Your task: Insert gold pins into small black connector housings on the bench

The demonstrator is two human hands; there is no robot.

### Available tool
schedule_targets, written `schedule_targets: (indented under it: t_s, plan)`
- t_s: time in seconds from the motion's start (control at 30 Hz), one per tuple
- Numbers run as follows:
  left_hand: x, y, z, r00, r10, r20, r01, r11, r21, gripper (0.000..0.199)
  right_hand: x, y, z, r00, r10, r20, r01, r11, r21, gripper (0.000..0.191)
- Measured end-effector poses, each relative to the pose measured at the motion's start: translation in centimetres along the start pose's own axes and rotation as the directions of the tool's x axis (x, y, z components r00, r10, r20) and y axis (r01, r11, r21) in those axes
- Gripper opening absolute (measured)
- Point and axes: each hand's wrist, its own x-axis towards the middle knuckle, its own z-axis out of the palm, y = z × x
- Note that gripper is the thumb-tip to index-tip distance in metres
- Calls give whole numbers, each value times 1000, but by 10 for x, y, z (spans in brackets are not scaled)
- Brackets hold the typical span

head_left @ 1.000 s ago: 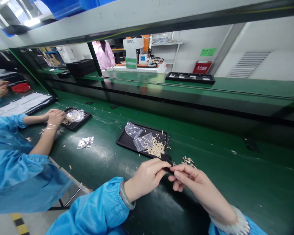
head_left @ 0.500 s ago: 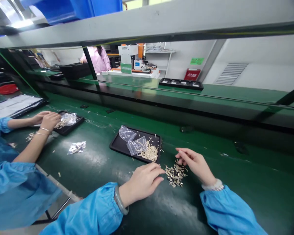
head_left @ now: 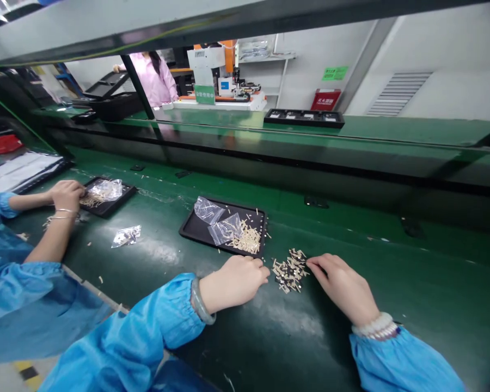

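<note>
My left hand (head_left: 234, 280) rests low over the green table, its fingers curled and fingertips pressed together. Whatever they hold, if anything, is hidden. To its right lies a pile of small beige and black pieces (head_left: 289, 271). At the pile's right edge my right hand (head_left: 345, 284) pinches with thumb and forefinger; what is between the tips is too small to make out. Just behind my left hand sits a black tray (head_left: 194, 228). It bears a heap of small beige strips (head_left: 248, 239) and two clear plastic bags (head_left: 226, 228).
On the left, a co-worker's hands (head_left: 65, 193) work beside another black tray (head_left: 116, 204). Between us lies a small bag of pieces (head_left: 126, 236). A long black tray (head_left: 304, 118) stands on the rear ledge. A grey shelf beam (head_left: 147, 30) crosses overhead.
My left hand's fingers have curled closed. My right hand has come down to the pile's right side, its fingers now pinched. The view has tilted down, and the co-worker's hands have shifted left.
</note>
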Motion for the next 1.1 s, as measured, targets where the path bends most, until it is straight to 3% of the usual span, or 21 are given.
schedule_targets:
  t_s: [0.17,0.37,0.5,0.63,0.77,0.83,0.9,1.0,1.1]
  plan:
    - [37,-1,11,997,80,13,-80,997,20,15,-1,-6,3,1000,-16,5,16,1000,-17,28]
    - [76,7,39,992,99,-80,-93,993,67,13,-3,-7,3,997,71,18,-72,995,73,31]
    - [83,12,54,990,105,-97,-99,993,65,14,-3,-3,6,989,143,28,-145,966,216,28]
    - [82,12,55,988,85,-128,-83,996,22,15,-2,0,7,985,167,36,-170,942,289,26]
    - [79,12,46,974,-39,-221,-15,971,-238,18,0,-7,3,985,167,36,-167,901,399,29]
    - [77,13,43,946,-151,-286,18,907,-420,18,0,-14,-1,979,191,64,-195,818,542,30]
    - [73,13,43,915,-248,-319,19,815,-580,16,0,-23,-4,963,228,143,-261,664,701,32]
    - [69,15,48,887,-365,-284,26,653,-757,13,-1,-33,-8,932,222,286,-357,421,834,36]
    - [65,17,51,872,-430,-233,28,519,-854,11,-2,-38,-11,913,155,376,-404,237,884,34]
